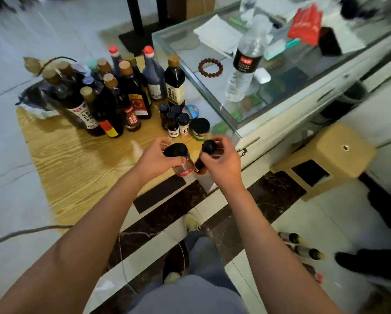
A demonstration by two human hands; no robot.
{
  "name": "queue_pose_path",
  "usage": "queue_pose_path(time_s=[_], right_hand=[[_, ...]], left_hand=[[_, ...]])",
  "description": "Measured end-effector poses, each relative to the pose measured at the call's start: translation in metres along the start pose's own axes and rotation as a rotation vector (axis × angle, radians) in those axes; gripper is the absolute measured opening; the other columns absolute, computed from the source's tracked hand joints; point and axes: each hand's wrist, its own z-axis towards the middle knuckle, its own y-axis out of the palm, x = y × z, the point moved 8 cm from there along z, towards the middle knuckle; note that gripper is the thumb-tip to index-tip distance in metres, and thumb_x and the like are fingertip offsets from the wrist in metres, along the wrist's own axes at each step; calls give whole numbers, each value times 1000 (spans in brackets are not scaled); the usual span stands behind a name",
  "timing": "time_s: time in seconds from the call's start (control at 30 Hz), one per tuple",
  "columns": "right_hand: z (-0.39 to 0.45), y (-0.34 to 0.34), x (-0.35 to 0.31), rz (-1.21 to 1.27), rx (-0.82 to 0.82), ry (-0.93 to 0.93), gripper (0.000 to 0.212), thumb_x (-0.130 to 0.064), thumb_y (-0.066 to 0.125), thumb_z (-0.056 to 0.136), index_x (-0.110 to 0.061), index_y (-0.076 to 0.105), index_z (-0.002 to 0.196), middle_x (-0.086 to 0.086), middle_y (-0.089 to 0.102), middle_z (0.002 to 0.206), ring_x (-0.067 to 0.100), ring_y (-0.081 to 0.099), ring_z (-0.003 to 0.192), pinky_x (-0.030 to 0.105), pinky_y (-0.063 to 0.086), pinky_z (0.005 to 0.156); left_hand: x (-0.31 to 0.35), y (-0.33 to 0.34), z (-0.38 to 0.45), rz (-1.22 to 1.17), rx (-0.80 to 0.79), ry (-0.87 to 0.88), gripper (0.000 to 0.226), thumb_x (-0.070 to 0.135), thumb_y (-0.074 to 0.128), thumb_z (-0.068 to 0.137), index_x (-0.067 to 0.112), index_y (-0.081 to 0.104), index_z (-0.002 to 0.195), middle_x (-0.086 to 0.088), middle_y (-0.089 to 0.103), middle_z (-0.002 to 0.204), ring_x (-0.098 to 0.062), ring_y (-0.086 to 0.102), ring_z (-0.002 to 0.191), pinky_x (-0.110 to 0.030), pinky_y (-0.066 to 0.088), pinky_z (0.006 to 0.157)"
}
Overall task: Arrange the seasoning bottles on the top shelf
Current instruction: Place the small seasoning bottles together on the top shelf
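Left hand: the left hand (154,158) grasps a black-capped jar (180,160), fingers covering part of the cap.
Right hand: the right hand (221,160) grasps a small dark bottle (204,159), its label hidden.
Position: both held just above the wooden surface (76,164), near its front edge.
Behind: tall seasoning bottles (122,94) crowd together, overlapping; labels blurred.
Small jars: small jars (178,121) cluster beside the glass cabinet (246,123).

The wooden shelf top (76,159) is yellow with wavy brown lines. The tall bottles (113,96) are dark, with tan caps and two red ones. The small jars (175,121) have black lids. The bead bracelet (210,68) is reddish brown. The packet (306,24) is red. The stool (325,159) is tan.
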Motion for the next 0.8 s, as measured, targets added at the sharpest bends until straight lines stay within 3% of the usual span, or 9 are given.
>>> queue_pose_path(time_s=[0.17, 0.27, 0.4, 0.47, 0.6, 0.7, 0.8], right_hand=[[-72, -67, -21, 52, 188, -72, 34, -8, 71, 81, -26, 61, 108, -12, 67, 96, -9, 61, 87, 6, 45, 75], [-120, -111, -16, 64, 298, -55, 36, -9, 70, 81, -20, 65, 115, -6, 71, 105, 4, 64, 95, 19, 51, 87], [-192, -181, -2, 135, 449, 6, 42, -9, 69, 83, -20, 65, 123, -6, 70, 109, 3, 65, 98, 14, 50, 86], [-235, -223, 6, 174, 531, 25, 41, -8, 68, 85, -18, 66, 125, -5, 70, 111, 4, 65, 102, 13, 50, 87], [-320, -311, 19, 229, 711, 52, 41, -1, 64, 85, -16, 67, 123, -5, 71, 114, 4, 66, 105, 17, 52, 86], [-387, -378, 23, 228, 857, 42, 40, 3, 63, 86, -19, 67, 118, -9, 71, 107, -5, 65, 96, 10, 49, 78], [-462, -445, 29, 196, 1006, 39, 42, 1, 62, 86, -16, 66, 123, -8, 71, 109, -3, 65, 97, 12, 50, 80]], left_hand=[[33, 35, -56, -143, -87, 119, 57, 16, 83, 71, 19, 51, 119, 5, 57, 115, -11, 54, 106, -14, 39, 71], [58, 75, -95, -228, -213, 214, 51, 7, 83, 70, 20, 57, 111, 3, 64, 112, -15, 59, 109, -24, 49, 86], [95, 148, -159, -258, -423, 321, 46, 0, 77, 75, 22, 63, 113, 1, 67, 110, -15, 63, 106, -24, 53, 84], [113, 191, -196, -254, -543, 344, 50, 2, 77, 75, 21, 61, 118, -2, 68, 111, -17, 64, 105, -29, 55, 84], [154, 274, -277, -255, -784, 387, 52, 21, 77, 63, 28, 59, 111, -3, 68, 109, -14, 67, 94, -24, 54, 70], [186, 339, -347, -232, -918, 440, 43, 14, 76, 73, 25, 58, 110, -2, 67, 107, -14, 65, 93, -23, 53, 70], [218, 406, -427, -210, -1062, 503, 34, 12, 72, 80, 25, 58, 107, -2, 66, 102, -15, 64, 90, -26, 54, 71]])
